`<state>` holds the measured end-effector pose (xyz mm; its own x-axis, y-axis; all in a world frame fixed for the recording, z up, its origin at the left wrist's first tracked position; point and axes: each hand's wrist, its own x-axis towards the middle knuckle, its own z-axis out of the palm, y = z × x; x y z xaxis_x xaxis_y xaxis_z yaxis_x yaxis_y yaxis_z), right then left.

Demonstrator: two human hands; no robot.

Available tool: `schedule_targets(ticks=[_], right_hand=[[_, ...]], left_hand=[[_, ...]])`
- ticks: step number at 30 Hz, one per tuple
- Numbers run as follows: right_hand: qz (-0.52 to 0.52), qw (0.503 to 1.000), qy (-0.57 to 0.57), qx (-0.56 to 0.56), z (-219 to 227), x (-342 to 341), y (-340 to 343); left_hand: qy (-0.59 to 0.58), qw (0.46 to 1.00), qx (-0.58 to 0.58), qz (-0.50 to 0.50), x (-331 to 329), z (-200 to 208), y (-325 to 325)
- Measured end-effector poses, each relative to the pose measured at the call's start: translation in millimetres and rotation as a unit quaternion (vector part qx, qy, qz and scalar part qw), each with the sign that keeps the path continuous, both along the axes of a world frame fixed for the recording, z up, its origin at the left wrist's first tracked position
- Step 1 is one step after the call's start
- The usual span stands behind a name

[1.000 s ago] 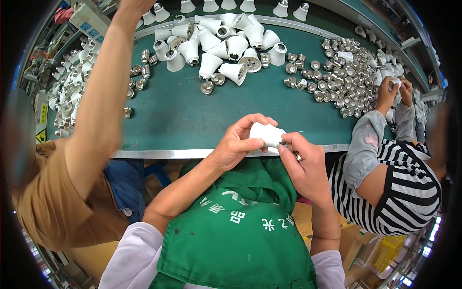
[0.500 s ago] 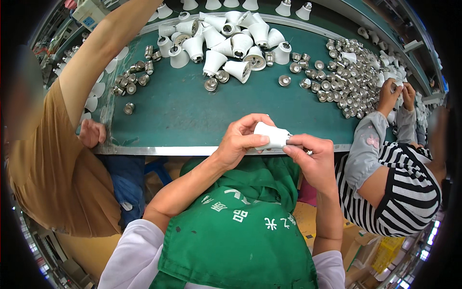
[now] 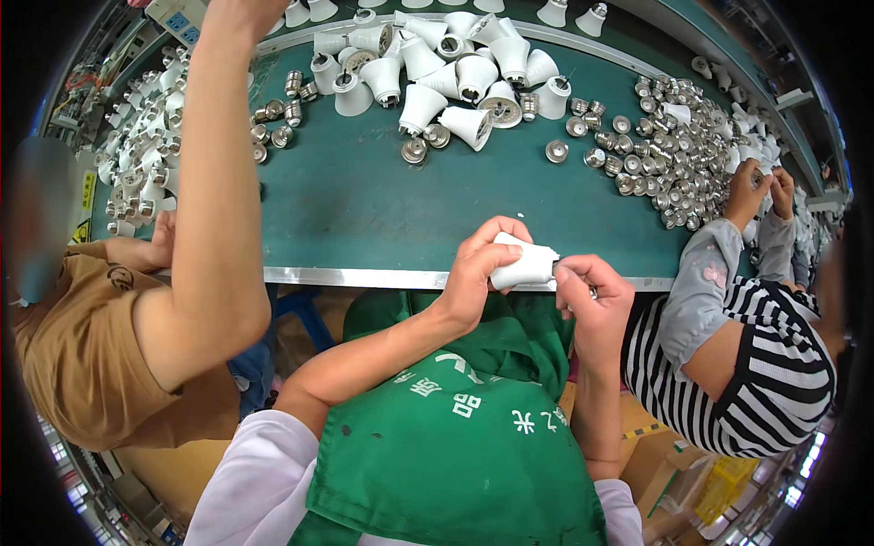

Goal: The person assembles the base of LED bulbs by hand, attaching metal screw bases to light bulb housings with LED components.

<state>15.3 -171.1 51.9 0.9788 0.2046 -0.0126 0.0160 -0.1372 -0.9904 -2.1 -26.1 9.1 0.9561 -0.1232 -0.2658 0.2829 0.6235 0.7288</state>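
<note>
Just over the table's near edge, my left hand point(image 3: 478, 278) is closed round a white cone-shaped lamp bulb housing point(image 3: 525, 264), which lies tilted with its narrow end to the right. My right hand point(image 3: 596, 291) is pinched at that narrow end, fingers curled. A bit of shiny metal point(image 3: 594, 292) shows between its fingers; the rest is hidden, so I cannot tell its exact kind. Beyond my hands, silver screw caps point(image 3: 556, 151) lie on the green table point(image 3: 364, 209).
White bulb housings point(image 3: 421, 107) are heaped at the far middle. Many screw caps point(image 3: 669, 155) are piled at the right. At left a co-worker's raised arm point(image 3: 218, 182) crosses the table; at right another co-worker's hands point(image 3: 760, 191) work. A metal rim point(image 3: 364, 278) edges the table.
The co-worker's arm at left has swung right and nearer, uncovering a heap of housings. The view has shifted slightly. My hands stay at the housing, with the right fingers curled further round.
</note>
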Motion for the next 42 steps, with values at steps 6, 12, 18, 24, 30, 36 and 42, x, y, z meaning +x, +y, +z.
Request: schedule_targets(ticks=[6, 12, 18, 24, 30, 36, 42], right_hand=[[-0.078, 0.982, -0.167, -0.035, -10, -13, 15], [-0.026, 0.858, -0.491, -0.148, -10, -19, 17], [0.009, 0.832, -0.534, -0.153, -9, -20, 9], [0.077, 0.935, -0.33, -0.102, 9, -10, -5], [0.118, 0.977, -0.168, -0.063, 10, 1, -13], [0.02, 0.941, -0.304, -0.144, -1, -5, -9], [-0.056, 0.99, -0.132, -0.001, -5, -5, -15]], left_hand=[[-0.019, 0.991, -0.132, 0.025, 3, -2, -5], [-0.066, 0.962, -0.264, -0.008, 15, 0, -11], [-0.043, 0.955, -0.288, -0.05, 15, 6, -16], [0.128, 0.959, -0.252, -0.034, 11, 10, -15], [0.19, 0.96, -0.198, -0.05, 12, 10, -17], [0.209, 0.966, -0.149, -0.003, 13, 13, -27], [0.074, 0.994, -0.076, -0.039, -1, 21, -27]])
